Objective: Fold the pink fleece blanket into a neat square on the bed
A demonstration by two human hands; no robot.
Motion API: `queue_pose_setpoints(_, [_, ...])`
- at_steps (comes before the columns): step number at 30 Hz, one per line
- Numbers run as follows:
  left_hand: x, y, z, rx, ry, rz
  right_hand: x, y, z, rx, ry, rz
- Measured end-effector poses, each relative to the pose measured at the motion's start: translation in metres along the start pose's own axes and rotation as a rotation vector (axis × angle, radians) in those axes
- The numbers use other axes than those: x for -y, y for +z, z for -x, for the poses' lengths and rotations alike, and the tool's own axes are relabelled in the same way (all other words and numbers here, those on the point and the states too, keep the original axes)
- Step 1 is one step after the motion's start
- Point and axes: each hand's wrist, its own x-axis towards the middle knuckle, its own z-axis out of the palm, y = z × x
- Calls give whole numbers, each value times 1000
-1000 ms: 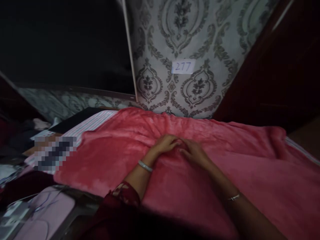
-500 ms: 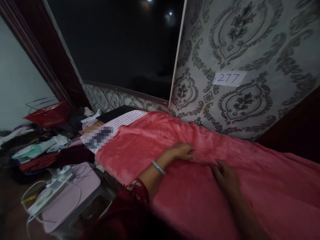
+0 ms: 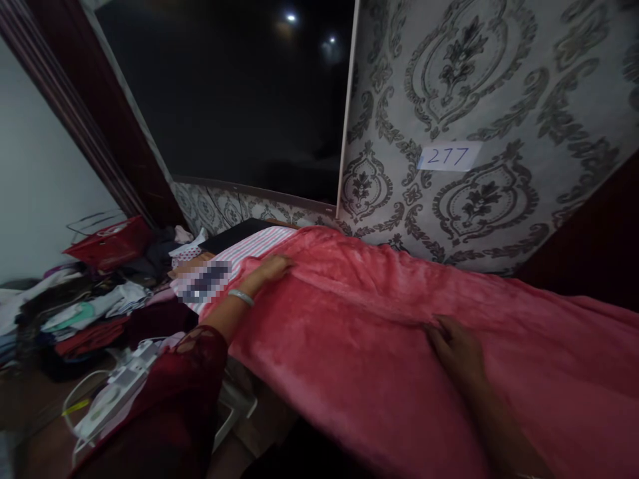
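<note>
On the bed below the 277 label (image 3: 448,157), both hands lie flat, gripping nothing, on the pink blanket (image 3: 379,319): left hand (image 3: 272,267) at its far-left edge, right hand (image 3: 456,346) mid-fold, i.e. smoothing; next needs even outward strokes.

Here's the bed (image 3: 239,247), running from the left toward the right edge of the view, its pink-and-white striped sheet showing only at the far left end. Spread over nearly all of it is a red fleece blanket (image 3: 359,332), rumpled into a long ridge down the middle and hanging over the near edge. Lying flat on that blanket are both hands: the left hand (image 3: 272,267) at the blanket's left border, right beside the striped sheet, and the right hand (image 3: 456,346) pressed on the ridge, well apart from it
</note>
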Motion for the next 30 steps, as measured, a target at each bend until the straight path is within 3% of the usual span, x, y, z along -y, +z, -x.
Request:
queue_pose_setpoints(5, [9, -12, 4, -53, -52, 1, -2, -2, -1, -43, -50, -1])
queue_pose_setpoints(11, [11, -5, 19, 35, -45, -23, -4, -1, -1, 14, -67, 21])
queue_pose_setpoints(16, [19, -3, 24, 68, -161, -128, -10, -2, 1, 62, -109, 83])
queue_pose_setpoints(20, [23, -10, 25, 5, -185, -141, -15, -16, 4, 122, -194, 230])
queue_pose_setpoints(24, [16, -25, 29, -75, -177, -150, -11, -36, 16, 56, -220, 332])
queue_pose_setpoints(30, [1, -54, 52, -204, -150, -250, 9, -59, 43, -36, -265, 291])
